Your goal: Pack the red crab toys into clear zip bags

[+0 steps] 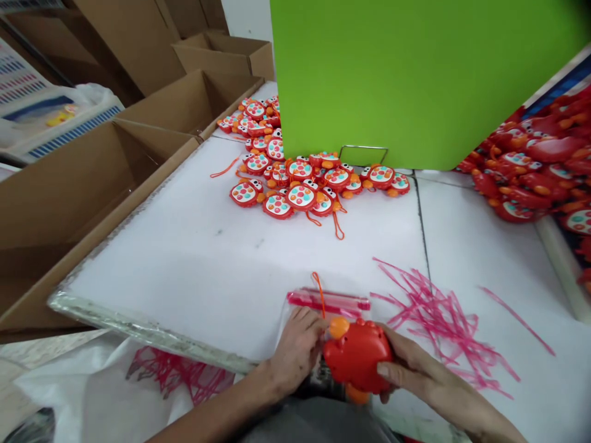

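Observation:
My right hand [410, 369] grips a red crab toy [357, 357], thumb across its plain red back and fingers beneath. Orange claws stick out at its top and bottom. My left hand [298, 347] is at the toy's left side, fingers pinched together by the upper claw. An orange cord loop [317, 289] rises from those fingertips; their exact hold on it is partly hidden. Just beyond my hands lies a flat bundle of pink plastic strips [327, 301]. Further back, several crab toys [302, 195] with dotted button faces and orange cords lie in a cluster.
Loose pink strips [438, 320] are heaped to the right. A green board [392, 80] stands at the back, before a pile of red toys [530, 166] at the right. Open cardboard boxes [92, 172] border the table's left edge. A white sack [106, 381] with pink strips hangs below.

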`<state>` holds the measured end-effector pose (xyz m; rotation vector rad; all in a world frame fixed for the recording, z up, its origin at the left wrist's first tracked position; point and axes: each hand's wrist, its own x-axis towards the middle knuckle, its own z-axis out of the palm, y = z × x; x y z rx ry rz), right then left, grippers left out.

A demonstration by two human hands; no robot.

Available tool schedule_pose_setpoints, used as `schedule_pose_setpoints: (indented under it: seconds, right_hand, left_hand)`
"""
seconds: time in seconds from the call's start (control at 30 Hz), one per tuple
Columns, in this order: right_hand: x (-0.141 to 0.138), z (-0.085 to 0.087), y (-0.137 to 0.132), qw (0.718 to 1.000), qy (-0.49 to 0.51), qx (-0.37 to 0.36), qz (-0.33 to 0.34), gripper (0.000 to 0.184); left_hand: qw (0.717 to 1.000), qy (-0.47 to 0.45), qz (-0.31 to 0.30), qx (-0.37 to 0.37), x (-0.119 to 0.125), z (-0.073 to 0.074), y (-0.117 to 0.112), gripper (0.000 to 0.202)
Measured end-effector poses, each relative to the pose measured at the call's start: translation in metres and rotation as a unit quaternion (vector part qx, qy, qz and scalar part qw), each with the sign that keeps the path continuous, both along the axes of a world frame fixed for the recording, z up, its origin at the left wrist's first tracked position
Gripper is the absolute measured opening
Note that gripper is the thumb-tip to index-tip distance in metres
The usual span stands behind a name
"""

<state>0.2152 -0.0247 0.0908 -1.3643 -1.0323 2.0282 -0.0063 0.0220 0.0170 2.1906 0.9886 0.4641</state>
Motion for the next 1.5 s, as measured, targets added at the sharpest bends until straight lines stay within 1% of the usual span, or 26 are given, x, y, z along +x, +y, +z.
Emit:
schedule_pose_setpoints:
  seconds: [0.03, 0.1, 0.13, 0.17, 0.2, 0.23, 0.27, 0.3, 0.37, 0.43, 0.5, 0.53, 0.6, 0.67, 0.7, 0.77, 0.83, 0.9, 0.97, 1.07, 1.17, 1.23, 1.3, 1.37, 1.43, 1.5]
  right_hand:
    - [-0.003, -0.001, 0.001, 0.999, 0.032, 0.007, -0.035, 0.045]
    - [-0.011, -0.004, 0.005, 0.988, 0.064, 0.031, -0.135, 0.041]
    - [-0.017, -0.006, 0.007, 0.981, 0.06, 0.045, -0.178, 0.039]
    - [-0.023, -0.008, 0.01, 0.977, 0.041, 0.061, -0.199, 0.038]
    - [-0.029, -0.01, 0.011, 0.977, 0.007, 0.078, -0.198, 0.038]
    - [-0.035, -0.012, 0.013, 0.979, -0.04, 0.098, -0.176, 0.039]
    - [-0.04, -0.013, 0.014, 0.978, -0.095, 0.121, -0.14, 0.041]
    - [-0.044, -0.014, 0.014, 0.972, -0.15, 0.15, -0.1, 0.043]
    - [-0.048, -0.017, 0.013, 0.946, -0.244, 0.209, -0.032, 0.047]
    - [-0.048, -0.02, 0.01, 0.923, -0.298, 0.244, 0.003, 0.049]
    - [-0.046, -0.024, 0.008, 0.91, -0.327, 0.253, 0.01, 0.05]
    - [-0.045, -0.025, 0.007, 0.905, -0.339, 0.257, 0.008, 0.05]
    - [-0.043, -0.028, 0.006, 0.893, -0.362, 0.269, 0.006, 0.051]
    - [-0.042, -0.029, 0.005, 0.882, -0.374, 0.286, 0.005, 0.051]
    - [-0.043, -0.03, 0.005, 0.879, -0.375, 0.295, 0.004, 0.051]
    - [-0.044, -0.031, 0.006, 0.873, -0.372, 0.314, 0.004, 0.051]
    - [-0.044, -0.03, 0.008, 0.866, -0.376, 0.33, 0.007, 0.05]
    - [-0.042, -0.027, 0.01, 0.858, -0.39, 0.334, 0.019, 0.048]
    - [-0.038, -0.023, 0.012, 0.854, -0.403, 0.326, 0.049, 0.046]
    - [-0.032, -0.013, 0.017, 0.849, -0.395, 0.323, 0.132, 0.043]
    - [-0.033, -0.005, 0.023, 0.842, -0.361, 0.332, 0.227, 0.036]
    - [-0.038, -0.003, 0.027, 0.832, -0.351, 0.338, 0.264, 0.028]
    - [-0.045, -0.004, 0.029, 0.814, -0.382, 0.342, 0.271, 0.019]
    - [-0.051, -0.008, 0.031, 0.784, -0.446, 0.349, 0.254, 0.019]
    - [-0.058, -0.012, 0.033, 0.756, -0.498, 0.37, 0.211, 0.021]
    - [-0.066, -0.016, 0.034, 0.749, -0.504, 0.401, 0.155, 0.021]
  left_hand:
    - [1.0, -0.002, -0.001, 0.01, 0.001, -0.001, 0.0, 0.019]
    - [0.999, 0.014, 0.003, 0.049, 0.003, -0.002, -0.002, 0.018]
    - [0.997, 0.028, 0.005, 0.077, 0.005, -0.002, -0.004, 0.017]
    - [0.993, 0.041, 0.008, 0.109, 0.006, -0.001, -0.005, 0.017]
    - [0.989, 0.049, 0.01, 0.141, 0.007, -0.001, -0.006, 0.016]
    - [0.984, 0.049, 0.014, 0.17, 0.008, 0.0, -0.007, 0.016]
    - [0.98, 0.043, 0.018, 0.192, 0.008, 0.002, -0.008, 0.015]
    - [0.978, 0.034, 0.023, 0.207, 0.008, 0.004, -0.008, 0.014]
    - [0.977, 0.023, 0.028, 0.209, 0.005, 0.01, -0.009, 0.016]
    - [0.981, 0.016, 0.029, 0.19, -0.002, 0.018, -0.008, 0.021]
    - [0.986, -0.009, 0.043, 0.159, -0.012, 0.026, -0.004, 0.02]
    - [0.988, -0.026, 0.068, 0.139, -0.018, 0.03, -0.001, 0.018]
    - [0.984, -0.049, 0.157, 0.075, -0.028, 0.037, 0.006, 0.012]
    - [0.97, -0.055, 0.234, -0.031, -0.033, 0.039, 0.014, 0.021]
    - [0.963, -0.061, 0.247, -0.091, -0.034, 0.039, 0.018, 0.024]
    - [0.952, -0.085, 0.225, -0.19, -0.031, 0.037, 0.024, 0.024]
    - [0.945, -0.11, 0.194, -0.24, -0.026, 0.034, 0.027, 0.022]
    - [0.94, -0.12, 0.195, -0.253, -0.021, 0.031, 0.028, 0.021]
    - [0.936, -0.122, 0.212, -0.253, -0.019, 0.029, 0.026, 0.018]
    - [0.926, -0.124, 0.229, -0.272, -0.017, 0.027, 0.022, 0.016]
    - [0.909, -0.153, 0.218, -0.321, -0.014, 0.025, 0.017, 0.015]
    - [0.899, -0.175, 0.209, -0.344, -0.011, 0.026, 0.014, 0.014]
    - [0.894, -0.187, 0.206, -0.351, -0.009, 0.028, 0.013, 0.016]
    - [0.894, -0.191, 0.211, -0.345, -0.008, 0.03, 0.011, 0.017]
    - [0.899, -0.188, 0.213, -0.333, -0.009, 0.031, 0.011, 0.019]
    - [0.906, -0.181, 0.203, -0.325, -0.01, 0.034, 0.012, 0.022]
